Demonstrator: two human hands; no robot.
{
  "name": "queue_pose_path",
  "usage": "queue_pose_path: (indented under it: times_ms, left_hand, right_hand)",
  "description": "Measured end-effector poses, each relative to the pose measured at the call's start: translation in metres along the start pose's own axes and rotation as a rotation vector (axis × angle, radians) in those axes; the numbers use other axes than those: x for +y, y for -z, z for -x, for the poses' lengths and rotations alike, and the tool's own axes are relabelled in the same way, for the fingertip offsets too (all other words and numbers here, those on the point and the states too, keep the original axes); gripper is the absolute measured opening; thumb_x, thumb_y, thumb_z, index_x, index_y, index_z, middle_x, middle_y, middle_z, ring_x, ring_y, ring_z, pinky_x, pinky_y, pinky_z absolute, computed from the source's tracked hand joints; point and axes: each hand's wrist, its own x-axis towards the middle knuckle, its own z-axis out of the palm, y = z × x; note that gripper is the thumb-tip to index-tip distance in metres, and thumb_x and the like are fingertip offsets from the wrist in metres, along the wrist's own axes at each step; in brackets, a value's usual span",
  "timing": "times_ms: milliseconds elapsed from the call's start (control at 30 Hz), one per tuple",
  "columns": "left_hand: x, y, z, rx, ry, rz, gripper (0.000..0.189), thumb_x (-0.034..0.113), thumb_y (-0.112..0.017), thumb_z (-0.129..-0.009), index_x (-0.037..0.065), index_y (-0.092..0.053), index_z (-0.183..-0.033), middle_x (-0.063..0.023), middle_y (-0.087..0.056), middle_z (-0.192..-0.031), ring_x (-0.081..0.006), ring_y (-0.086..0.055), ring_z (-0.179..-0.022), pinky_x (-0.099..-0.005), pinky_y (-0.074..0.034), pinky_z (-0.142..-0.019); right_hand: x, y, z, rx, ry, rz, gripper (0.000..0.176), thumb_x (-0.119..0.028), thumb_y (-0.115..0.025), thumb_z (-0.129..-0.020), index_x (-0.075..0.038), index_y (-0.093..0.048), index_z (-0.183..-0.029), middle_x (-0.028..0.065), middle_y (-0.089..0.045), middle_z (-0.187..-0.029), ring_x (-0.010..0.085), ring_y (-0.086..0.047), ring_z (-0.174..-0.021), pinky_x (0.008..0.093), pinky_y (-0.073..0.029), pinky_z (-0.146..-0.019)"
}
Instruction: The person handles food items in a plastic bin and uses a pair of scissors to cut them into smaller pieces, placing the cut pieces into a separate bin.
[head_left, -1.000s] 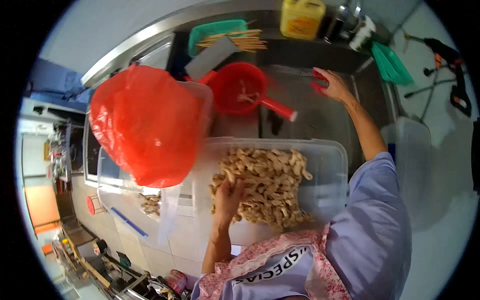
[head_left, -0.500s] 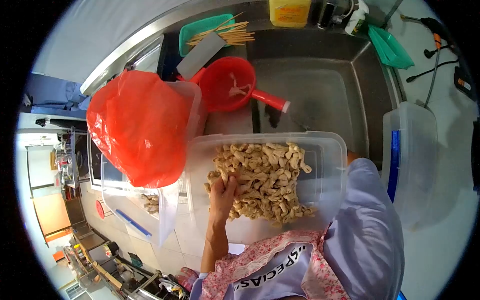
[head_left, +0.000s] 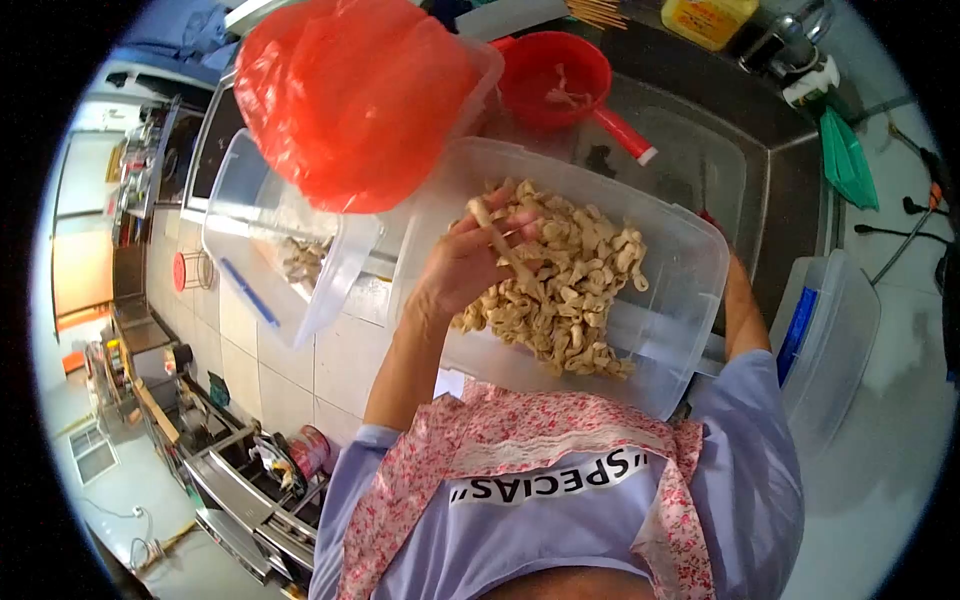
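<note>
My left hand (head_left: 465, 265) is raised over the near left side of a clear plastic bin (head_left: 670, 345). It holds a long beige knotted strip (head_left: 497, 240) lying slantwise across its fingers. Under and beside the hand is a heap of similar beige knotted pieces (head_left: 580, 290), whose kind I cannot make out for sure. My right forearm (head_left: 742, 305) passes outside the bin's right end toward the sink (head_left: 690, 130). The bin's wall and rim hide most of that hand, so its fingers do not show.
A red plastic bag (head_left: 350, 100) bulges from a container at the upper left. Behind the bin stands a red dipper (head_left: 545, 75) with a pale scrap inside. A second clear bin (head_left: 240, 190) holds more beige pieces. Another clear bin (head_left: 835, 350) with a blue latch stands right.
My left hand has lifted off the heap with a strip in it and turned over. More of my right forearm shows at the bin's right. The view has shifted and tilted.
</note>
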Motion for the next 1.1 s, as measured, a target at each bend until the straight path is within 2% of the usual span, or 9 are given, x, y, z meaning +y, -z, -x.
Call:
queue_pose_path:
  times_ms: [100, 200, 367, 500, 567, 700, 733, 833, 1100]
  left_hand:
    - [0.008, -0.021, 0.008, -0.068, 0.042, -0.055, 0.047, 0.017, -0.047, -0.096, 0.006, -0.033, -0.14, -0.015, -0.054, -0.124, -0.0282, -0.059, -0.105, -0.0489, -0.05, -0.088]
    - [0.014, -0.032, 0.009, -0.108, 0.058, -0.334, 0.044, 0.015, -0.047, -0.097, 0.004, -0.036, -0.138, -0.0141, -0.057, -0.118, -0.0228, -0.062, -0.096, -0.039, -0.054, -0.08]
    - [0.007, -0.033, 0.009, -0.029, 0.004, -0.861, 0.035, 0.015, -0.048, -0.096, 0.002, -0.048, -0.129, -0.0085, -0.062, -0.101, -0.0146, -0.063, -0.08, -0.026, -0.054, -0.064]
    - [0.018, -0.047, 0.018, -0.111, 0.078, -0.637, 0.037, 0.012, -0.051, -0.094, 0.003, -0.049, -0.13, -0.0063, -0.058, -0.108, -0.0153, -0.06, -0.092, -0.0326, -0.054, -0.084]
    - [0.027, -0.05, 0.021, -0.145, 0.121, -0.503, 0.032, 0.002, -0.054, -0.088, 0.001, -0.053, -0.121, -0.0041, -0.054, -0.095, -0.016, -0.06, -0.088, -0.0356, -0.055, -0.088]
    - [0.036, -0.051, 0.027, -0.189, 0.15, -0.469, 0.036, -0.001, -0.053, -0.088, 0.002, -0.052, -0.124, -0.0048, -0.054, -0.096, -0.0184, -0.061, -0.089, -0.0371, -0.055, -0.087]
    - [0.038, -0.055, 0.029, -0.177, 0.158, -0.481, 0.037, -0.002, -0.053, -0.088, 0.002, -0.052, -0.125, -0.0049, -0.054, -0.096, -0.0189, -0.061, -0.089, -0.037, -0.056, -0.087]
    - [0.039, -0.055, 0.028, -0.155, 0.111, -0.578, 0.039, -0.002, -0.054, -0.088, 0.003, -0.051, -0.126, -0.0061, -0.056, -0.098, -0.0191, -0.062, -0.09, -0.0369, -0.056, -0.086]
    - [0.041, -0.066, 0.029, -0.198, 0.147, -0.666, 0.033, 0.004, -0.055, -0.091, -0.002, -0.052, -0.123, -0.0105, -0.058, -0.108, -0.0185, -0.062, -0.092, -0.0338, -0.054, -0.087]
  right_hand:
    - [-0.009, 0.039, 0.024, 0.216, 0.141, -0.229, 0.065, -0.04, -0.068, -0.082, -0.008, -0.045, -0.133, 0.0127, -0.063, -0.108, 0.0254, -0.061, -0.096, 0.0378, -0.048, -0.08]
    - [-0.075, 0.067, 0.111, 0.521, 0.383, -0.354, 0.068, -0.037, -0.068, -0.083, -0.013, -0.04, -0.14, 0.0068, -0.061, -0.105, 0.021, -0.059, -0.089, 0.034, -0.048, -0.076]
    - [-0.169, 0.108, 0.279, -0.001, 0.586, -0.65, 0.065, -0.022, -0.067, -0.084, -0.014, -0.038, -0.143, 0.0016, -0.052, -0.096, 0.0097, -0.05, -0.085, 0.0229, -0.044, -0.076]
    - [-0.199, 0.076, 0.347, -0.181, 0.654, -0.394, 0.074, -0.016, -0.069, -0.081, -0.014, -0.033, -0.146, 0.001, -0.05, -0.093, 0.0075, -0.048, -0.087, 0.0207, -0.042, -0.076]
    - [-0.211, 0.065, 0.375, -0.125, 0.728, -0.157, 0.077, -0.015, -0.071, -0.079, -0.012, -0.033, -0.145, 0.0004, -0.051, -0.093, 0.0079, -0.048, -0.086, 0.0212, -0.043, -0.077]
    - [-0.202, 0.053, 0.383, -0.497, 0.549, -0.425, 0.078, -0.018, -0.074, -0.077, -0.007, -0.034, -0.143, 0.001, -0.054, -0.095, 0.0087, -0.049, -0.08, 0.022, -0.044, -0.075]
    - [-0.196, 0.044, 0.378, -0.547, 0.534, -0.559, 0.075, -0.022, -0.073, -0.079, -0.003, -0.035, -0.141, 0.0012, -0.055, -0.092, 0.0084, -0.048, -0.072, 0.0214, -0.041, -0.065]
    - [-0.19, 0.043, 0.378, -0.715, 0.438, -0.603, 0.076, -0.027, -0.073, -0.08, -0.001, -0.035, -0.141, 0.0017, -0.055, -0.091, 0.0073, -0.046, -0.069, 0.0211, -0.037, -0.059]
    - [-0.2, 0.034, 0.38, -0.829, 0.41, -0.661, 0.082, -0.035, -0.074, -0.079, 0.001, -0.035, -0.141, 0.0003, -0.055, -0.088, 0.0069, -0.047, -0.07, 0.0206, -0.036, -0.058]
